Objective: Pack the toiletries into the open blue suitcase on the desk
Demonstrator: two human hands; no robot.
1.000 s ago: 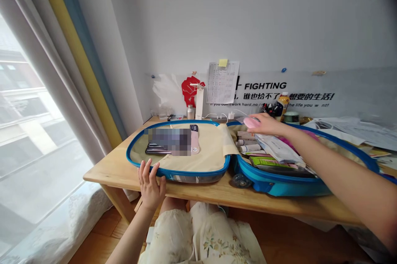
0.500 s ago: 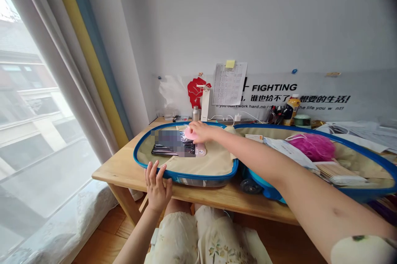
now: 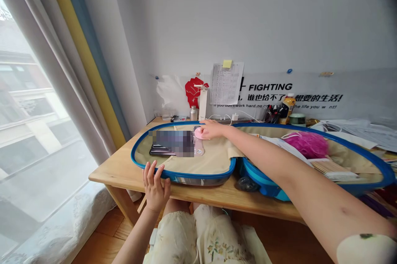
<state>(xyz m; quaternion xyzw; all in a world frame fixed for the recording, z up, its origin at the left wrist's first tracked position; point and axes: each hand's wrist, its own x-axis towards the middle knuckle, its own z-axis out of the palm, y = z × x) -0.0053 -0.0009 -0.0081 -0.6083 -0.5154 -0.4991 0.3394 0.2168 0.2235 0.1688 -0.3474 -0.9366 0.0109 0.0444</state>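
Observation:
A blue-rimmed suitcase with a beige lining lies unfolded on the table. My left hand rests on the front rim of its left half, fingers stretched and apart, holding nothing. Inside that half, my right hand is closed on a small round pink object, whose exact kind I cannot make out. This pink object is over the right end of some dark flat packages, which are partly blurred out. A pale pink package end shows just below it.
In the suitcase's right half lie a magenta bundle, a pack of thin wooden sticks and a white packet, partly behind my right arm. Along the wall stand a metal bottle, an orange-labelled bottle and a green jar.
My right hand has shifted to the right with the pink object, uncovering more of the packages. My left hand stays on the rim. The view has turned slightly.

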